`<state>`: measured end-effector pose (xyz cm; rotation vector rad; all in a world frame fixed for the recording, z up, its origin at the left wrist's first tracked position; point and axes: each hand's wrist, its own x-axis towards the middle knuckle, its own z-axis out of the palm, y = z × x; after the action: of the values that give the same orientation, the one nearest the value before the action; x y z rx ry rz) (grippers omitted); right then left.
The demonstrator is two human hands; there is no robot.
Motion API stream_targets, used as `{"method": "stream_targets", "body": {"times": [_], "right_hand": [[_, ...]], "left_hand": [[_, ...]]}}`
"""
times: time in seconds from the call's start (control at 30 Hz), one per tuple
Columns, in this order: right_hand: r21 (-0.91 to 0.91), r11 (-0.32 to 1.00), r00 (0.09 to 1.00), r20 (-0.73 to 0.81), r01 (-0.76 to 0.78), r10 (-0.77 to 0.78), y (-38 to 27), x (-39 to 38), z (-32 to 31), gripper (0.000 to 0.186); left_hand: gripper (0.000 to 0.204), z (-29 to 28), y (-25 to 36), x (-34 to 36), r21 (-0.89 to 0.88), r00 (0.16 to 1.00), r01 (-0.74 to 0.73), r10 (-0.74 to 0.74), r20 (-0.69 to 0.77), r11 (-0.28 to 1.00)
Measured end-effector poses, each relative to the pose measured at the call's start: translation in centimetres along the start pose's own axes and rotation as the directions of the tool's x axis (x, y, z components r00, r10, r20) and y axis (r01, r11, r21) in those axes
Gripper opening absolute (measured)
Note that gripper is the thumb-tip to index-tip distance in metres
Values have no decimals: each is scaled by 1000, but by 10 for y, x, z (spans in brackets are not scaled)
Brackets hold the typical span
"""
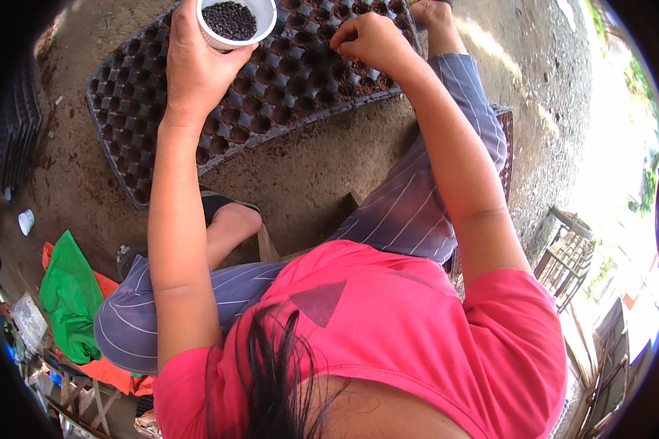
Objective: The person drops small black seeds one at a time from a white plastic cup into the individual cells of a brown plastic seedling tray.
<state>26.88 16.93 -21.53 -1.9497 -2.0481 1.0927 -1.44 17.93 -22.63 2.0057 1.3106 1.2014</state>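
Left hand [198, 77] holds 1 white cup [262, 12] of dark granules [229, 20]; right hand [373, 44], fingers curled, grip unclear, near cell tray's [260, 110] right edge; earthen floor [307, 168] beneath.

Can't make out any readable text here tbh, no labels, brands, numbers or signs legible to me.
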Motion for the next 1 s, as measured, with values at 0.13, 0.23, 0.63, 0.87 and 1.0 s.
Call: {"method": "stream_targets", "body": {"times": [0.13,0.23,0.63,0.87,1.0], "right_hand": [[-31,998,998,-39,50,-51,-1,0,2,21],[-34,999,997,-69,15,-17,2,-1,2,19],[-205,978,998,54,36,-25,3,-24,10,21],[-119,993,999,53,8,-1,4,-26,11,25],[-95,993,995,70,-67,74,-7,-28,7,24]], "left_hand": [[95,-1,-2,1,-30,1000,-17,17,12,999],[97,-1,4,4,20,998,-53,54,-18,998],[99,-5,3,7,61,990,-129,133,-56,990],[100,-8,3,6,104,987,-129,138,-82,986],[101,-10,5,6,89,989,-117,124,-82,989]]}}
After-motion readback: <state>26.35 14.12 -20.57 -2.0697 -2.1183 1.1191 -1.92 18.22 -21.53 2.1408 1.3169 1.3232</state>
